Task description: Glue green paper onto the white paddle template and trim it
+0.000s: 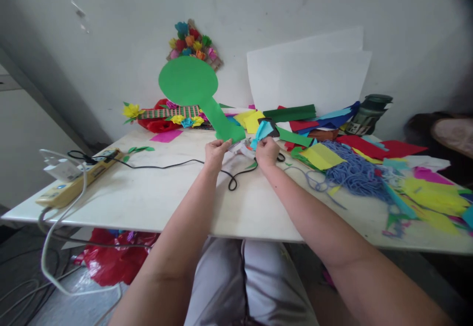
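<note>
Light-blue folded paper piece (261, 133) sits at the far middle of the white marble tabletop (155, 198), pinched at its lower edge by the closed fingers of the right hand (266, 151). Left hand (216, 151) closes its fingertips on the base of a large green paddle-shaped paper cutout (192, 87) just beside it. Black cable (166, 165) loops below both hands; blue yarn (351, 171) and coloured paper scraps (428, 193) lie to the right.

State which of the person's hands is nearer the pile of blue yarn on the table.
Right. The right hand lies just left of the blue yarn; the left hand is farther left, beyond it.
</note>
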Tool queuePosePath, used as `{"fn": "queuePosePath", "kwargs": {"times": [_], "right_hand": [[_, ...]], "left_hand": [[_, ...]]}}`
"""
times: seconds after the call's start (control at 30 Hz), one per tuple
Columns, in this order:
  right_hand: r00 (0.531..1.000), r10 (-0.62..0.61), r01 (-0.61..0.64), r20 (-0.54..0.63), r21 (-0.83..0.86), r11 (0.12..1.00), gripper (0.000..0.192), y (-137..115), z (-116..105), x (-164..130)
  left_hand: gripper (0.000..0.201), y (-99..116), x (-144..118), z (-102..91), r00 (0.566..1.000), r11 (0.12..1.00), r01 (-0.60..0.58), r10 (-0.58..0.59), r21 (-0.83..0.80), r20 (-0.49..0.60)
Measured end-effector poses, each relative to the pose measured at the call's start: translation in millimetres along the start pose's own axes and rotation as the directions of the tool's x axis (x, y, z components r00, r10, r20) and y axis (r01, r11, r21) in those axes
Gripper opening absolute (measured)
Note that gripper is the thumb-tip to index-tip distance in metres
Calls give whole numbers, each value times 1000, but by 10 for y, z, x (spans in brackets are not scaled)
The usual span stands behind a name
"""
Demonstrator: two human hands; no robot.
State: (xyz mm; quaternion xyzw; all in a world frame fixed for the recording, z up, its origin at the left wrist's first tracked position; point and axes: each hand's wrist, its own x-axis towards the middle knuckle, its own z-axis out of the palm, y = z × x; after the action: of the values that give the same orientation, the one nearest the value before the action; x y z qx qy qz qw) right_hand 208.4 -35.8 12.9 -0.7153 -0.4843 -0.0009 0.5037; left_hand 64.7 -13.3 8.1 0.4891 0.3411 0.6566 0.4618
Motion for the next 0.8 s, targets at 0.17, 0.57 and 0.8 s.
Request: {"fn": "queuePosePath", "kwargs": {"times": [0.17,0.57,0.8], "right_hand": [[999,1,6,-35,179,984,19,135,42,100],[977,10,-137,215,588,797,27,6,18,-46],[949,79,-303,305,811,500,17,-14,24,-16]], "left_hand": [[38,20,0,-44,999,999,37,-37,-37,23],[40,-15,29,-112,994,992,104,-102,-77,37],[34,11,3,-116,989,990,141,-140,-16,50]]}}
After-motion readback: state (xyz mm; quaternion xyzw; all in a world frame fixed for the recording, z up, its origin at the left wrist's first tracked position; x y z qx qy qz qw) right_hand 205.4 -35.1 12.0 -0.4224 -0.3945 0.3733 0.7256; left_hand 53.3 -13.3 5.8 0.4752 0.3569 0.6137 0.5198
